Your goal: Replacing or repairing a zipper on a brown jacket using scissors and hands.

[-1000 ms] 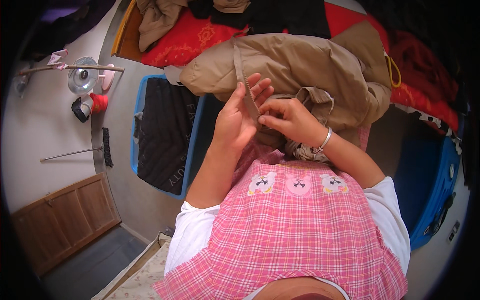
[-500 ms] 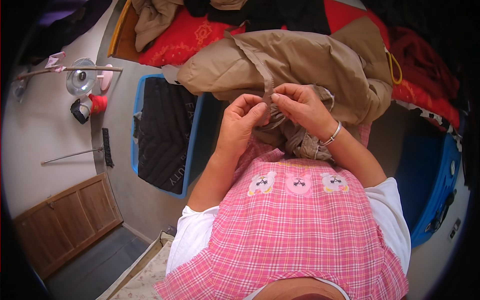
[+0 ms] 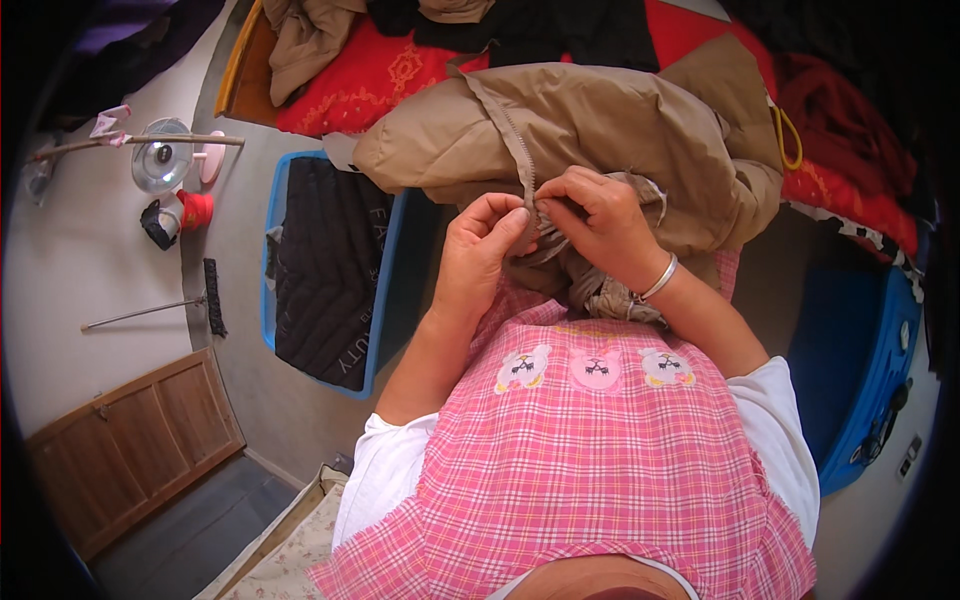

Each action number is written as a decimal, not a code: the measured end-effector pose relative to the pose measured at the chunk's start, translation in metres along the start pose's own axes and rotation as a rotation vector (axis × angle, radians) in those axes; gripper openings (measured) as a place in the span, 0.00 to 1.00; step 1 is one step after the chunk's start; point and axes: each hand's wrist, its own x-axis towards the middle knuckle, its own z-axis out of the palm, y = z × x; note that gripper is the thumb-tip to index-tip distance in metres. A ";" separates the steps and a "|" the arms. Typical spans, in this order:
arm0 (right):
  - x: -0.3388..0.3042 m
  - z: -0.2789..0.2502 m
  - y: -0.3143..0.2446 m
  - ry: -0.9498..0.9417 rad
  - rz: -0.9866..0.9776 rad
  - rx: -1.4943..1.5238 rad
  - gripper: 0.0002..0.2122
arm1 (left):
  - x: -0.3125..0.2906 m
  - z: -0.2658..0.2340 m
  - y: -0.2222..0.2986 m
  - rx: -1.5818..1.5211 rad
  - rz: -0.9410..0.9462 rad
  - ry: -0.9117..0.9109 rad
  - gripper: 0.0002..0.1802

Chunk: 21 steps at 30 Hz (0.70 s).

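A tan jacket [image 3: 620, 115] lies bunched in front of me, its near part hanging over my lap. One open zipper edge [image 3: 512, 135] runs from the jacket's far side down to my fingers. My left hand [image 3: 480, 240] pinches the lower part of this zipper edge between thumb and forefinger. Close against it, my right hand [image 3: 600, 215] also pinches the zipper edge, its fingertips touching the teeth. Crumpled lining with loose pale threads [image 3: 610, 285] hangs below my right hand. The zipper's very end is hidden behind my fingers.
To the left stands a blue tub [image 3: 268, 270] holding a black quilted garment [image 3: 325, 270]. A red embroidered cover [image 3: 400, 70] with more clothes lies beyond the jacket. On the right is another blue container [image 3: 860, 380]. A fan [image 3: 165, 155] stands at the far left.
My right hand has slid a little down along the zipper edge, closer to my left. The left hand stays almost in place.
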 end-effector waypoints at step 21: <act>-0.017 -0.036 0.006 -0.223 0.089 -0.287 0.05 | 0.016 -0.007 0.024 -0.391 -0.026 0.011 0.07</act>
